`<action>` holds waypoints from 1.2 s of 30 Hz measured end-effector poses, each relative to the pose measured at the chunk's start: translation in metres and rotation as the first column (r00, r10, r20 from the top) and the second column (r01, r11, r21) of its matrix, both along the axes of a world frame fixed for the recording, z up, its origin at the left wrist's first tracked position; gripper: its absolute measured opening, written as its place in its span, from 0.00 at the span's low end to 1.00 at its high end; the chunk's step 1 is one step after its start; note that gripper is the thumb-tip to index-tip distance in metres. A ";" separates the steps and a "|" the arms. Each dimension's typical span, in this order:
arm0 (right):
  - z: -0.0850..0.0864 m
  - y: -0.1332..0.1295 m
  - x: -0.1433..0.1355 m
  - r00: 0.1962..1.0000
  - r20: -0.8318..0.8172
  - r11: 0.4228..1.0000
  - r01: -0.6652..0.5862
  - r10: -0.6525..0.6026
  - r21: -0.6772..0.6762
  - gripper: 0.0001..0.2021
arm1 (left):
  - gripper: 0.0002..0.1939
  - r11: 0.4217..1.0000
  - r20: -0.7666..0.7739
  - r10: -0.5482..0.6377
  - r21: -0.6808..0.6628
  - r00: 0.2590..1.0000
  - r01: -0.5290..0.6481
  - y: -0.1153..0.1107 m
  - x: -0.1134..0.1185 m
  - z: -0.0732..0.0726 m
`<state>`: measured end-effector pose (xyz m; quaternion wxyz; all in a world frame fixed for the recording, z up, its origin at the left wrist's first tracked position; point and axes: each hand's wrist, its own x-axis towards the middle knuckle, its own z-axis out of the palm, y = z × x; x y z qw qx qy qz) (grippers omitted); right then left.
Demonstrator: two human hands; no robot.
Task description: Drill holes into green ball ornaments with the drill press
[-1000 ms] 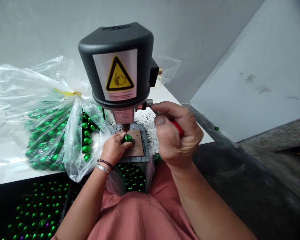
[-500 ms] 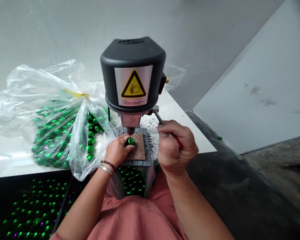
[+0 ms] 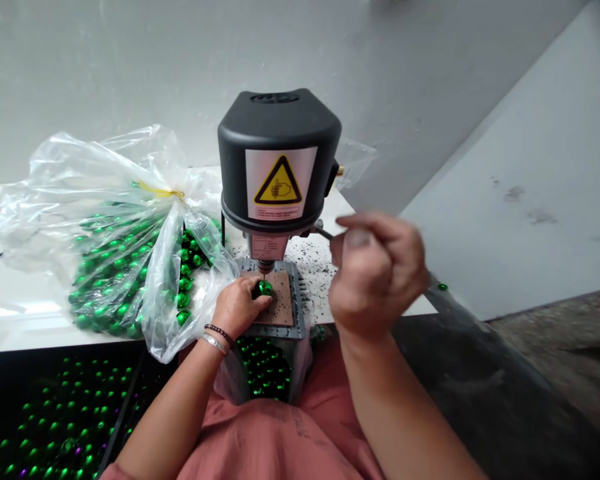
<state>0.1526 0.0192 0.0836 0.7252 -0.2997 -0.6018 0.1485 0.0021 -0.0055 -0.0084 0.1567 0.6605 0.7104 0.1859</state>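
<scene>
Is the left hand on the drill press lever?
No, the left hand holds a green ball under the drill bit, while the right hand grips the lever.

Clear bag (image 3: 163, 300) of green balls (image 3: 113, 267), yellow tie (image 3: 161, 193), left part of surface (image 3: 25, 327). Clear plastic (image 3: 356, 163), back-right. Loose green ball (image 3: 443, 287) past right edge; smudged wall (image 3: 520, 193) beyond.
</scene>
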 end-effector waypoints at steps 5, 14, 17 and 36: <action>0.043 0.024 -0.005 0.996 0.005 0.993 -0.085 0.086 -0.079 0.09 | 0.18 0.997 0.137 0.058 -0.050 0.989 -0.051 -0.016 -0.006 0.012; 0.044 0.021 -0.006 0.991 -0.068 0.985 -0.124 0.117 -0.119 0.10 | 0.29 0.906 0.619 -0.034 -0.313 0.785 0.286 -0.048 -0.030 0.025; 0.046 0.020 -0.005 0.989 -0.065 0.980 -0.142 0.134 -0.138 0.10 | 0.31 0.941 0.701 0.110 -0.303 0.705 0.154 -0.044 -0.031 0.022; 0.051 0.013 -0.002 0.983 -0.049 0.963 -0.185 0.178 -0.194 0.09 | 0.08 0.882 0.867 0.432 -0.464 -0.247 -0.087 -0.026 -0.014 0.025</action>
